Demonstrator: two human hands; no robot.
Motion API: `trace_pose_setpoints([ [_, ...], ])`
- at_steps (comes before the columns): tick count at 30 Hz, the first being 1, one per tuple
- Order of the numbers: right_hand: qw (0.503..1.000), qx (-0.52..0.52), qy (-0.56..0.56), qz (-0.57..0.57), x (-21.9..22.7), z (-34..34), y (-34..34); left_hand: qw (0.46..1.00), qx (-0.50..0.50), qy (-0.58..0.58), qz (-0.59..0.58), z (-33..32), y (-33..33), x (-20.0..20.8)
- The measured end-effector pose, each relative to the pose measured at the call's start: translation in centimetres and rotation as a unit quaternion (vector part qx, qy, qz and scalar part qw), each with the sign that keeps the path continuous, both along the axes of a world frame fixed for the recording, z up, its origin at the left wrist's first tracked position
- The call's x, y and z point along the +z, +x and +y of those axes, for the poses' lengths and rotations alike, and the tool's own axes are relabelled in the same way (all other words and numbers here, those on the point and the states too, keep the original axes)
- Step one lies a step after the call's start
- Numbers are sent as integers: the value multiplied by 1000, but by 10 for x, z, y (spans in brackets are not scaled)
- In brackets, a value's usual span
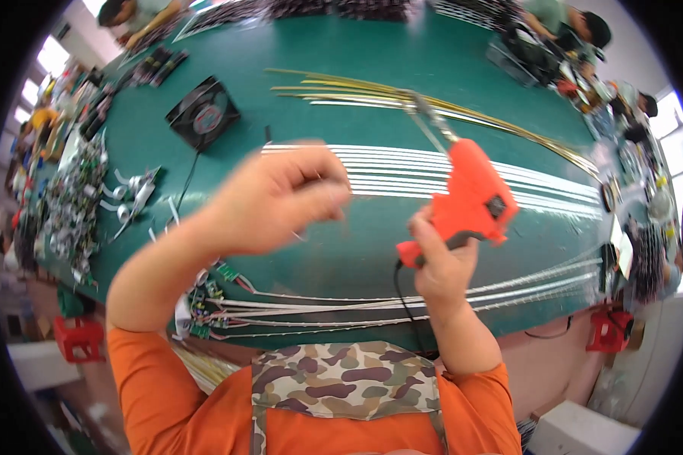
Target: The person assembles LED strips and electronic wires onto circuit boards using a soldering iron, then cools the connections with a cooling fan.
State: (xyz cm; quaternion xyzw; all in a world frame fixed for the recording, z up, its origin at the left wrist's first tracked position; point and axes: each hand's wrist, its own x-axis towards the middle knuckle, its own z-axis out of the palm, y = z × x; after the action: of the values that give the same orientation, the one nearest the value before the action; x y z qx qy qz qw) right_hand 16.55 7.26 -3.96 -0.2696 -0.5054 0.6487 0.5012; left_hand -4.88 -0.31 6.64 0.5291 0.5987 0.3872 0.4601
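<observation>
Head view, right hand [442, 267] gripping orange soldering gun [470, 199], left hand [277, 199] raised

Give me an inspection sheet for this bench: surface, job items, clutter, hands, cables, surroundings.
Surface: green table top, long, largely covered with work.
Job's things: orange soldering gun with a metal tip; white strips laid side by side; yellow strips farther back; thin strips with small circuit boards at the near edge.
Clutter: heap of small parts at far left; loose white clips.
Grippers: right hand grips the gun's handle; left hand raised, closed, blurred, contents cannot be told.
Cables: black cord drops from the gun; another runs from the black fan.
Surroundings: other people at the far corners; red stools below.
</observation>
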Motion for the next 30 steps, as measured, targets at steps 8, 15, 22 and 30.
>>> trace_pose_setpoints([
  [8, 999, 32, 19, -27, -2, 5, 3, 782, 99, 170, 591, -64, -92, 44],
  [15, 992, 91, -20, -83, -4, -4, -12, 878, 2, 105, 468, -61, -127, -124],
  [22, 979, 161, -70, -102, -14, -8, -26, 891, -17, 156, 426, -45, -128, -146],
  [30, 968, 192, -62, -152, -15, -14, -40, 894, -12, 166, 415, -38, -133, -153],
])
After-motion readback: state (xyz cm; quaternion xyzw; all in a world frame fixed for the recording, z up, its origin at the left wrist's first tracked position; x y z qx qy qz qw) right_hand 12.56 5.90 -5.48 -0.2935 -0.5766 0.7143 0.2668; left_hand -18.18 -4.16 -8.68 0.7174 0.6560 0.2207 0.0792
